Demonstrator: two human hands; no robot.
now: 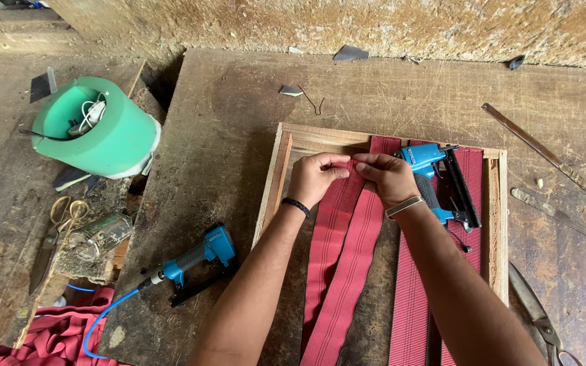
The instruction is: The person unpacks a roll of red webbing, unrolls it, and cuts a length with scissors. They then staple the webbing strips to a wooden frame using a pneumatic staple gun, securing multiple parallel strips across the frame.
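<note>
- Both hands, left [315,177] and right [389,177], pinch the red woven webbing strip [347,251] near the wooden frame [271,186].
- Apparently positioning; fastening needs tension.

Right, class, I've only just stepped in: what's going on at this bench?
A person is working with both bare hands over a wooden frame lying flat on a worn board. The left hand and right hand together pinch the end of a red webbing strap near the frame's top rail. More red straps run down the frame beside it. One blue staple gun rests on the frame by the right hand; a second blue staple gun lies on the board to the left.
</note>
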